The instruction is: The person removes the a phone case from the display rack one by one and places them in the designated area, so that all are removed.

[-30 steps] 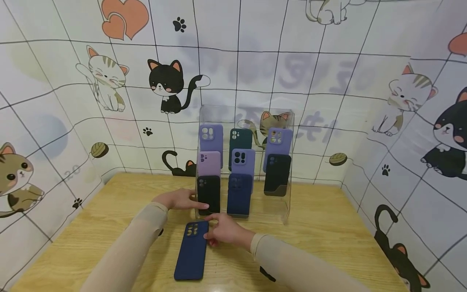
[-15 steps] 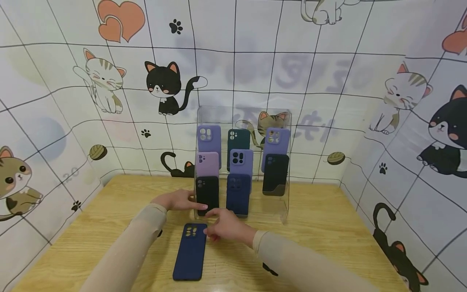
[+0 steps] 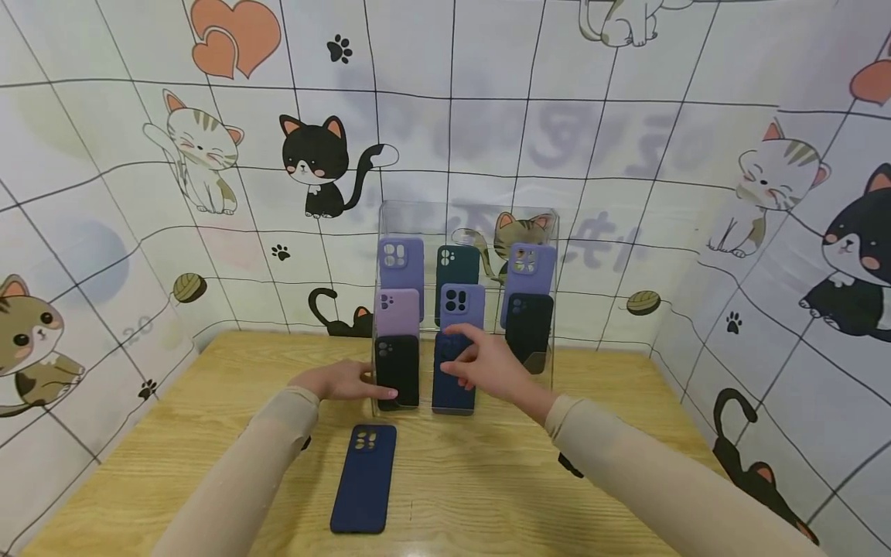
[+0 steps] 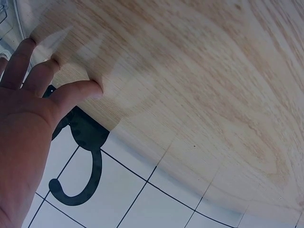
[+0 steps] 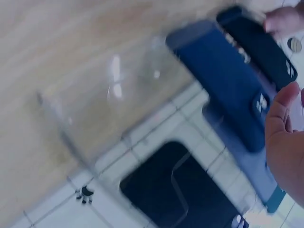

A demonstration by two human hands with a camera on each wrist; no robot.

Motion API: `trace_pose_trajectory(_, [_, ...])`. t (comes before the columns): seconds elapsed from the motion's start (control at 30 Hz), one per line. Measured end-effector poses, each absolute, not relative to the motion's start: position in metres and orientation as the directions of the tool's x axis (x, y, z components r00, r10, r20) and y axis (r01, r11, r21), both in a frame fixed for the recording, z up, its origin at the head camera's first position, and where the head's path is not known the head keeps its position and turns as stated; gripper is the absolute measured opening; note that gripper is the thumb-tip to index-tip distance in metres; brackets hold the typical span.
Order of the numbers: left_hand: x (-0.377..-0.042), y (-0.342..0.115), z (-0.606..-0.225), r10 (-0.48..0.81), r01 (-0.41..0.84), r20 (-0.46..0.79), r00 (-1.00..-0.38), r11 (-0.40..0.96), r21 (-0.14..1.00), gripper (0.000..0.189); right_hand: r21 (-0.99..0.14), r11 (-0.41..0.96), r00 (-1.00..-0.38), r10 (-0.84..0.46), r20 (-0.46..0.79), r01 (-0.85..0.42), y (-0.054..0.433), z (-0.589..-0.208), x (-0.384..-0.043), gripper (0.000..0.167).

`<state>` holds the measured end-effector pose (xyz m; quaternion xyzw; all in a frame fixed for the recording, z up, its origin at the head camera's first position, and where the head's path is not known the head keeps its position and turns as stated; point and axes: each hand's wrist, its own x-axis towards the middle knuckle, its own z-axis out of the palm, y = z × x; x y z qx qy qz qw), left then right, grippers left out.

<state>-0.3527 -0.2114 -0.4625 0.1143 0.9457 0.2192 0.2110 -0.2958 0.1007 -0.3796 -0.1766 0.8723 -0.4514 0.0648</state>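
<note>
A clear acrylic display stand (image 3: 428, 219) holds several phone cases in tiers. At its lower left edge my left hand (image 3: 341, 381) grips the side, thumb lying across the front by a black phone case (image 3: 398, 363). My right hand (image 3: 496, 370) hovers at the navy phone case (image 3: 454, 396) in the bottom middle slot, thumb and index finger apart and overlapping it in the head view. In the right wrist view, that hand (image 5: 287, 137) appears beside the camera cutout of the navy case. Another navy phone case (image 3: 364, 483) lies flat on the table, camera holes toward the stand.
Behind the front cases stand a pink case (image 3: 398, 311), a lilac case (image 3: 462, 303) and a dark green case (image 3: 457, 263). A black case (image 3: 527, 321) sits at the right. The wooden table (image 3: 626, 433) meets cat-printed walls.
My right hand has left the navy case on the table and moved up and right to the navy case in the stand. My left hand has stayed at the stand's edge.
</note>
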Motion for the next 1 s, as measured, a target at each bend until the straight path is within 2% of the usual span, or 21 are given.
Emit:
trace_pose_trajectory(0.3, [-0.353, -0.213, -0.465, 0.32, 0.136, -0.338, -0.885, 0.873, 0.469, 0.121, -0.768, 0.584, -0.945, -0.318, 0.079, -0.261, 0.135, -0.365, -0.306, 0.06])
trace_pose_trajectory(1.0, [-0.354, -0.212, -0.464, 0.325, 0.137, -0.342, -0.882, 0.87, 0.473, 0.123, -0.754, 0.608, -0.945, -0.324, 0.05, -0.249, 0.145, -0.403, -0.313, 0.066])
